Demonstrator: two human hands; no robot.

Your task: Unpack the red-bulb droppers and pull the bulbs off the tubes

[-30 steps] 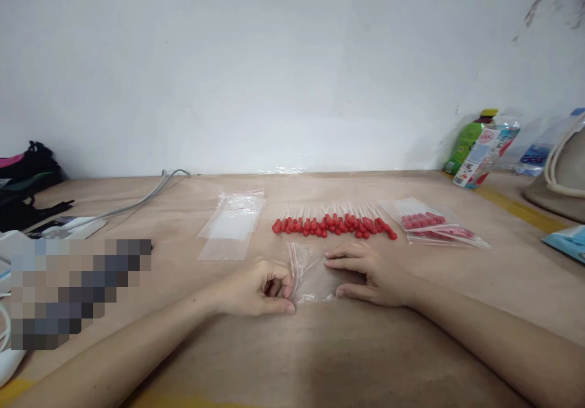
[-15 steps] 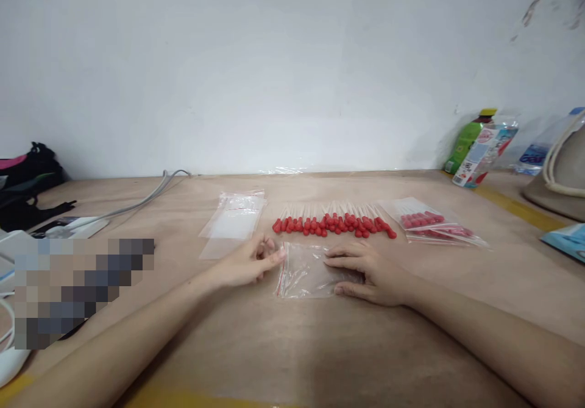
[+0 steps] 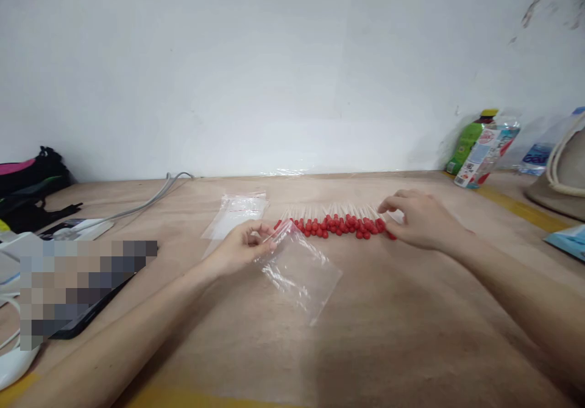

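Note:
My left hand (image 3: 244, 245) pinches the mouth of an empty clear zip bag (image 3: 299, 271) and holds it lifted off the wooden table (image 3: 375, 329), the bag hanging down to the right. My right hand (image 3: 418, 219) hovers over the right end of a row of red-tipped thin sticks (image 3: 336, 224), its fingers curled and slightly apart, with nothing visibly in them. The hand hides the filled bags that lay right of the row.
A stack of empty zip bags (image 3: 233, 212) lies left of the row. Bottles (image 3: 479, 146) and a bag (image 3: 567, 170) stand at the back right. A grey cable (image 3: 141, 201), a dark phone-like object (image 3: 86, 310) and black gear (image 3: 27, 182) occupy the left.
My left hand took the bag by its mouth and lifted it off the table. My right hand left the bag and moved up and right to the end of the row of sticks.

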